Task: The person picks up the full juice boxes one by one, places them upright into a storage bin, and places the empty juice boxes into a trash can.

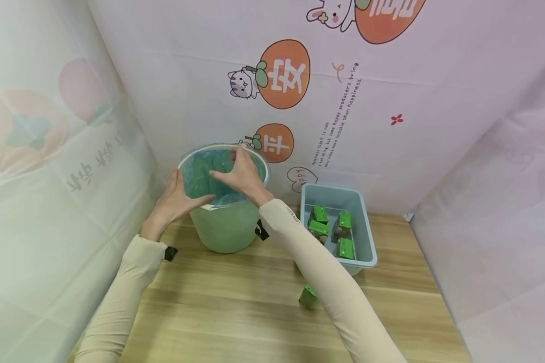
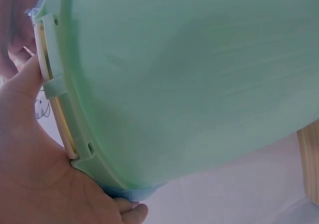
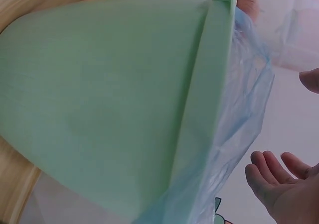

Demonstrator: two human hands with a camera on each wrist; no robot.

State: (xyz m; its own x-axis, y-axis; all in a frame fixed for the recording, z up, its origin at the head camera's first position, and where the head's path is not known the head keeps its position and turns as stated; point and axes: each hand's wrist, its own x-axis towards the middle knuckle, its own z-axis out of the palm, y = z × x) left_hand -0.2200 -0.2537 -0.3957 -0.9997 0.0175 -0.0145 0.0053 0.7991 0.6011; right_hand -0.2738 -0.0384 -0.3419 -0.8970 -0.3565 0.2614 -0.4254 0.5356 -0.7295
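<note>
A light green trash can [image 1: 227, 229] stands on the table against the back wall. A translucent blue plastic bag [image 1: 204, 174] lines it, with its edge folded over part of the rim, as the right wrist view shows. My left hand [image 1: 174, 201] rests on the near left rim, thumb stretched along the front edge and fingers straight against the left side. In the left wrist view, the thumb touches the rim band [image 2: 55, 109]. Above the opening, my right hand [image 1: 244, 174] hovers with thumb and fingers spread apart; the right wrist view shows it off the bag, holding nothing.
A light blue plastic basin [image 1: 365, 222] stands to the right with several small green-topped boxes [image 1: 345, 248] inside. Another small green box [image 1: 308, 297] lies on the wooden table [image 1: 236, 312], partly hidden by the right sleeve. Printed cloth walls surround the table.
</note>
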